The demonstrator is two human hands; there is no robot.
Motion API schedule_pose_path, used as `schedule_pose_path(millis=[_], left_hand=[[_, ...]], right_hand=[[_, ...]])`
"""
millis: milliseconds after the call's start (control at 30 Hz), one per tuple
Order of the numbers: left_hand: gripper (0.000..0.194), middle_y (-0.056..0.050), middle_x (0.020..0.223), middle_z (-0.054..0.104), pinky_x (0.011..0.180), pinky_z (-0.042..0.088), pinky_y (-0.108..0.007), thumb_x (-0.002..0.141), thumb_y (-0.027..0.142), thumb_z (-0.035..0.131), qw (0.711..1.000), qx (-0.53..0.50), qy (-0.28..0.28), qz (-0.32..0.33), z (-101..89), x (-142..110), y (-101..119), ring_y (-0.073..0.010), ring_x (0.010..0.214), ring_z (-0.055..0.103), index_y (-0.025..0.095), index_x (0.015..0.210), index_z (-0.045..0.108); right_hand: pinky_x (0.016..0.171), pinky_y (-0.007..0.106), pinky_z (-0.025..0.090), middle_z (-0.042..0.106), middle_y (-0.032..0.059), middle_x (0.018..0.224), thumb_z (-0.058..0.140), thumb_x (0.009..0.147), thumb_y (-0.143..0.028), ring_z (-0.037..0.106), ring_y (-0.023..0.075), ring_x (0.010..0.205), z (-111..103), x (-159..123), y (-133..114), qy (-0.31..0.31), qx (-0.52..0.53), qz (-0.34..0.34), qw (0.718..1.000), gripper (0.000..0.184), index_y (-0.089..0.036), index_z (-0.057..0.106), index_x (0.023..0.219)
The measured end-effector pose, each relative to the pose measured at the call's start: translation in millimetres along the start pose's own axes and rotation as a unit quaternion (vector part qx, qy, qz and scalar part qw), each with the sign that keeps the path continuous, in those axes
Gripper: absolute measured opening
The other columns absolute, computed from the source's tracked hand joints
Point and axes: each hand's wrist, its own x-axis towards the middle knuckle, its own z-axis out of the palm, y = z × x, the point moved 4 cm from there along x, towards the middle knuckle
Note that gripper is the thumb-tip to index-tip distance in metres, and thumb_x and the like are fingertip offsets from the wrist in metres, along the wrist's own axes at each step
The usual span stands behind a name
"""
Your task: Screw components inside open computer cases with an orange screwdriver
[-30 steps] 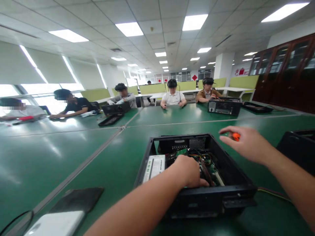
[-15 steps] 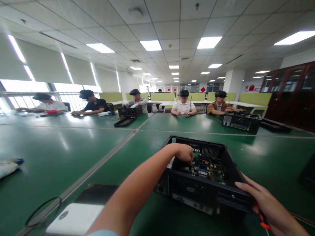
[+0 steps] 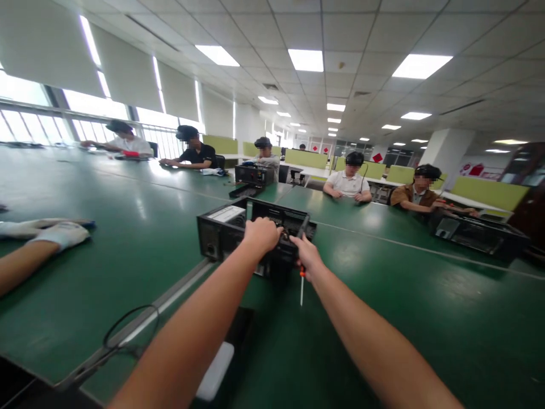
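Observation:
A black open-topped computer case (image 3: 227, 238) stands on the green table, turned at an angle. My left hand (image 3: 261, 234) is closed at its front edge, fingers curled over into the case; the fingertips are hidden. Just behind that hand a pale green upright piece (image 3: 249, 211) sticks up inside the case. At the case's right side, my right hand (image 3: 307, 255) holds a screwdriver (image 3: 302, 284) with an orange and black handle, its shaft pointing down. The thumb and fingers of this hand also touch the case's right edge.
A white box-like object (image 3: 217, 369) lies on a dark panel under my left forearm. A black cable loop (image 3: 128, 324) sits by the table seam. At left is another person's gloved hand (image 3: 63, 234). Several people sit across the table, two with computer cases.
The case has shifted left and away from me, turning, and now sits over the table seam. Both hands have gone with it. My view has swung right, and the screwdriver's shaft now shows.

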Motion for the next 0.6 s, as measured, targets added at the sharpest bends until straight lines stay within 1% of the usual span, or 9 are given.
schedule_pose_path(millis=[67, 133, 200, 267, 333, 400, 433, 533, 600], left_hand=[[0.049, -0.024, 0.128, 0.061, 0.103, 0.040, -0.059, 0.103, 0.041, 0.033, 0.998, 0.005, 0.060, -0.012, -6.9, -10, -17, -0.0396, 0.127, 0.053, 0.008, 0.113, 0.068], [0.051, -0.024, 0.128, 0.062, 0.105, 0.038, -0.056, 0.102, 0.040, 0.031, 0.995, 0.004, 0.095, -0.004, -13.8, -21, -22, -0.0396, 0.128, 0.051, 0.008, 0.113, 0.069], [0.048, -0.022, 0.122, 0.065, 0.104, 0.039, -0.053, 0.100, 0.041, 0.035, 0.994, 0.000, 0.108, 0.009, -21.3, -29, -17, -0.0378, 0.124, 0.054, 0.009, 0.107, 0.072], [0.047, -0.021, 0.117, 0.068, 0.103, 0.040, -0.051, 0.098, 0.042, 0.041, 0.994, -0.007, 0.111, 0.022, -29.4, -31, -4, -0.0375, 0.120, 0.058, 0.010, 0.100, 0.075], [0.046, -0.021, 0.113, 0.070, 0.099, 0.043, -0.048, 0.096, 0.044, 0.045, 0.993, -0.019, 0.109, 0.038, -34.3, -28, 19, -0.0375, 0.116, 0.060, 0.010, 0.095, 0.076], [0.049, -0.020, 0.108, 0.072, 0.092, 0.047, -0.043, 0.097, 0.047, 0.043, 0.992, -0.043, 0.100, 0.061, -29.8, -28, 54, -0.0352, 0.109, 0.065, 0.012, 0.093, 0.077], [0.052, -0.018, 0.106, 0.073, 0.088, 0.049, -0.040, 0.098, 0.048, 0.040, 0.991, -0.060, 0.095, 0.076, -22.4, -30, 75, -0.0329, 0.104, 0.067, 0.013, 0.094, 0.077], [0.056, -0.013, 0.101, 0.075, 0.078, 0.052, -0.032, 0.103, 0.045, 0.026, 0.982, -0.126, 0.078, 0.120, 19.7, -56, 138, -0.0246, 0.091, 0.071, 0.015, 0.118, 0.071], [0.052, -0.012, 0.099, 0.076, 0.073, 0.053, -0.030, 0.103, 0.042, 0.028, 0.972, -0.167, 0.058, 0.153, 55.5, -84, 170, -0.0215, 0.083, 0.071, 0.015, 0.137, 0.058]], right_hand=[[0.085, 0.044, 0.058, 0.063, 0.0096, 0.123, 0.062, 0.097, -0.037, 0.066, 0.0232, 0.102, 42, 29, -6, -0.064, -0.003, 0.034, 0.997, 0.035, -0.017, 0.060, 0.126], [0.088, 0.046, 0.057, 0.062, 0.0101, 0.127, 0.062, 0.097, -0.037, 0.065, 0.0246, 0.106, 67, 44, -5, -0.114, -0.002, 0.061, 0.992, 0.037, -0.017, 0.059, 0.128], [0.089, 0.046, 0.057, 0.062, 0.0102, 0.128, 0.062, 0.097, -0.037, 0.065, 0.0249, 0.107, 76, 46, 2, -0.152, -0.003, 0.083, 0.985, 0.037, -0.018, 0.059, 0.129], [0.088, 0.046, 0.057, 0.062, 0.0102, 0.127, 0.062, 0.097, -0.037, 0.065, 0.0248, 0.106, 68, 36, 12, -0.180, -0.007, 0.106, 0.978, 0.037, -0.017, 0.059, 0.128], [0.088, 0.046, 0.057, 0.062, 0.0101, 0.126, 0.062, 0.097, -0.037, 0.065, 0.0246, 0.106, 45, 23, 19, -0.191, -0.013, 0.124, 0.974, 0.037, -0.017, 0.059, 0.128], [0.087, 0.045, 0.057, 0.063, 0.0100, 0.126, 0.062, 0.097, -0.037, 0.065, 0.0243, 0.105, 7, 7, 24, -0.184, -0.017, 0.133, 0.974, 0.036, -0.017, 0.059, 0.127], [0.087, 0.045, 0.057, 0.063, 0.0098, 0.125, 0.062, 0.097, -0.037, 0.066, 0.0239, 0.104, -17, -1, 26, -0.176, -0.018, 0.135, 0.975, 0.036, -0.017, 0.060, 0.127], [0.082, 0.041, 0.059, 0.064, 0.0089, 0.120, 0.062, 0.098, -0.036, 0.067, 0.0218, 0.099, -101, -37, 39, -0.145, -0.027, 0.142, 0.979, 0.032, -0.016, 0.061, 0.123], [0.073, 0.035, 0.059, 0.067, 0.0064, 0.109, 0.062, 0.098, -0.035, 0.067, 0.0178, 0.086, -161, -72, 54, -0.130, -0.034, 0.146, 0.980, 0.028, -0.015, 0.062, 0.118]])
